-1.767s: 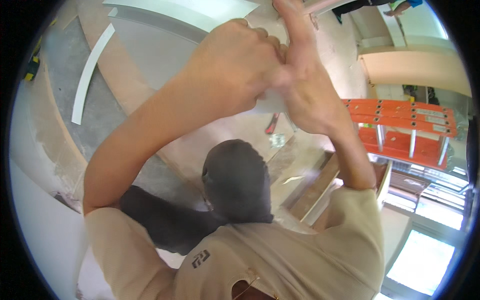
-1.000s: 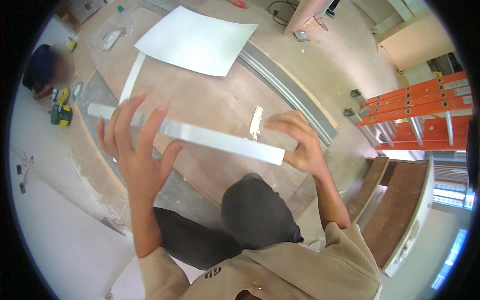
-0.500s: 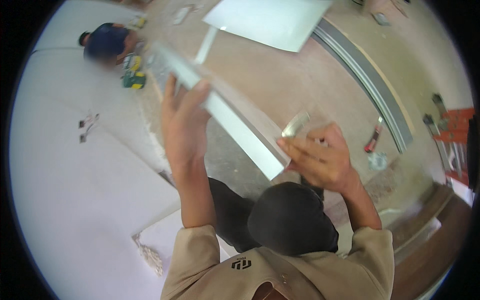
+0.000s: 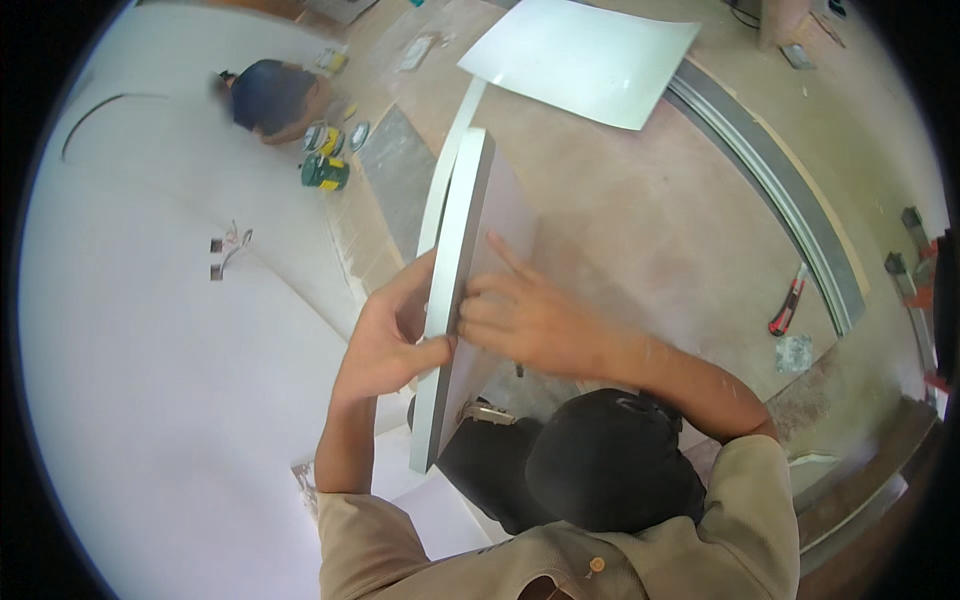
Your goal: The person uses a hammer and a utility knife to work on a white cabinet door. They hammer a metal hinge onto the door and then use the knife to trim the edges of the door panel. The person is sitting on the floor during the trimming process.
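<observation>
A narrow white cabinet door (image 4: 457,270) stands on edge before me, its pale edge strip turned up. My left hand (image 4: 385,345) grips it from the left, thumb over the edge strip and fingers partly hidden behind. Against the door's right face rests my right hand (image 4: 535,315), index finger stretched out and the other fingers slightly bent, with no tool visible in it. A metal hinge (image 4: 487,413) sticks out of that face near its lower end, just above my dark-trousered leg.
A person (image 4: 270,100) crouches at the far left by paint cans (image 4: 325,172). A white sheet (image 4: 580,60) and grey metal tracks (image 4: 770,190) lie on the floor. To the right is a red utility knife (image 4: 787,305). Wires (image 4: 235,245) protrude from the white wall at left.
The door has swung from a slant to nearly upright in view, its near end now closer to me. My right hand has moved left from its near end onto its face.
</observation>
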A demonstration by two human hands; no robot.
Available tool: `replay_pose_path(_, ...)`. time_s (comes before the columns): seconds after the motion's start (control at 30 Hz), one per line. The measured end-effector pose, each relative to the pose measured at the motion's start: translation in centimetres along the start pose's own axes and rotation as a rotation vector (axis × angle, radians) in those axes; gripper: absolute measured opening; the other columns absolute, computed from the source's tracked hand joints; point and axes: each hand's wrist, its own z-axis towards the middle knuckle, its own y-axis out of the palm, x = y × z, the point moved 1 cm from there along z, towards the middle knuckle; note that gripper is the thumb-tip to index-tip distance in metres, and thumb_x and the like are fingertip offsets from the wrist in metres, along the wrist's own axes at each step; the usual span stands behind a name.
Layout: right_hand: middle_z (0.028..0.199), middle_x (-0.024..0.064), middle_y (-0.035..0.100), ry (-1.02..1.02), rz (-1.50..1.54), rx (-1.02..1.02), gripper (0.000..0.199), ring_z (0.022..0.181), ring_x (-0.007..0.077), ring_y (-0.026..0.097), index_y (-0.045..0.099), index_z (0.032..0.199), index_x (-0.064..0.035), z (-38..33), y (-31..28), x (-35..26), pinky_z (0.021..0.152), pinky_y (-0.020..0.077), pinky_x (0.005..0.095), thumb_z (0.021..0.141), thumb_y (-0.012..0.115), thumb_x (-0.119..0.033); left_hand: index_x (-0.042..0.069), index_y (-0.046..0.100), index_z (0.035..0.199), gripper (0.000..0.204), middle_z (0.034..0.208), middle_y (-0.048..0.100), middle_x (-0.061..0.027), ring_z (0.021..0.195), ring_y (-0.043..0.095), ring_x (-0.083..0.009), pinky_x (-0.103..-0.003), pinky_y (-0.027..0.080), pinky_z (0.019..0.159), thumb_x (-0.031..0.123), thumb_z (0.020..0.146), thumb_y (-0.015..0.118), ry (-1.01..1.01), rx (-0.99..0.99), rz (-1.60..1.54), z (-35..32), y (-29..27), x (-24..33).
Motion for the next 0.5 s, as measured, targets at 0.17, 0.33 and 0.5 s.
replay_pose_path(0.17,0.119,0.0137,0.062,0.318,0.234,0.697,0.054,0.126,0.0345,0.054,0.067,0.115,-0.0020,5.6,1.1,8.8,0.115,0.0376,0.0463,0.073,0.088,-0.028,-0.008,0.048,0.148,0.083,0.141,0.058,-0.0135,0.134,0.051,-0.0230,-0.037,0.034,0.117,0.008,0.069,0.068,0.087,0.168,0.157,1.2,-4.5,-0.9)
replay_pose_path(0.33,0.126,0.0165,0.065,0.495,0.587,-0.049,0.082,0.117,0.0314,0.059,0.058,0.139,-0.0002,13.3,3.6,18.3,0.104,0.0449,0.0397,0.076,0.087,-0.045,-0.006,0.048,0.148,0.080,0.146,0.055,-0.0139,0.135,0.050,-0.0243,-0.037,0.032,0.118,0.018,0.074,0.067,0.099,0.167,0.141,0.7,-9.3,-2.3)
replay_pose_path(0.5,0.124,0.0226,0.067,0.486,0.657,0.170,0.099,0.114,0.0319,0.065,0.056,0.140,0.0069,17.0,10.1,20.5,0.101,0.0496,0.0396,0.075,0.083,-0.062,0.003,0.040,0.157,0.093,0.164,0.035,-0.0200,0.150,0.034,-0.0343,-0.049,0.029,0.121,0.073,0.096,0.050,0.219,0.215,-0.268,-6.5,-17.7,-11.6)
